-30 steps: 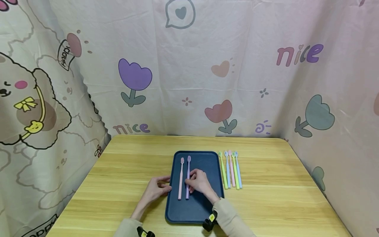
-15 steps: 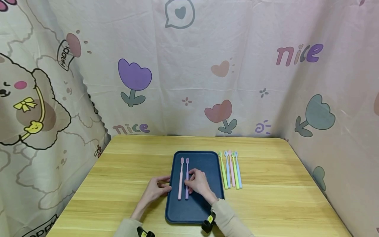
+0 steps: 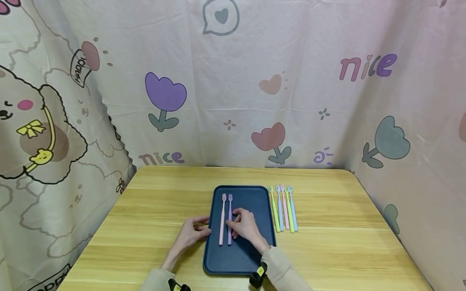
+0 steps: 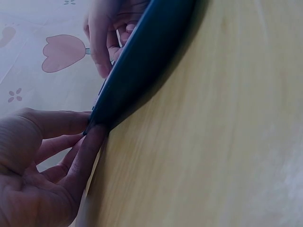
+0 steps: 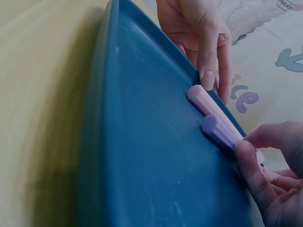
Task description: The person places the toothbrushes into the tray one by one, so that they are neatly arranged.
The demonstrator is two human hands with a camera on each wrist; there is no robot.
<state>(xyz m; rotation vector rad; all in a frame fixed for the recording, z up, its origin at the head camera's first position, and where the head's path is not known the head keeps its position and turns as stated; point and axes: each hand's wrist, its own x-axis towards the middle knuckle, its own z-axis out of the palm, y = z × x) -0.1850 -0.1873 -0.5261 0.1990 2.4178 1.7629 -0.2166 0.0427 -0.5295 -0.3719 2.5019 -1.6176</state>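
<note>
A dark blue tray (image 3: 242, 258) lies on the wooden table. My left hand (image 3: 191, 233) pinches its left rim, thumb on top and fingers below, as the left wrist view shows. On the tray a pink toothbrush (image 3: 222, 220) and a purple toothbrush (image 3: 230, 202) lie side by side with a narrow gap, heads pointing away from me. My right hand (image 3: 245, 226) pinches the purple toothbrush by its handle between thumb and finger; the handle end (image 5: 218, 127) shows in the right wrist view, beside the pink handle (image 5: 203, 99).
Right of the tray, several toothbrushes lie in a row on the table (image 3: 327, 226): a green toothbrush (image 3: 274, 212) nearest the tray, then blue, pink, green and blue ones. A printed curtain (image 3: 225, 81) hangs behind the table and along both sides.
The purple toothbrush has shifted slightly left and toward me, so its head is now level with the pink one's. My right hand moved slightly left with it; my left hand stays put.
</note>
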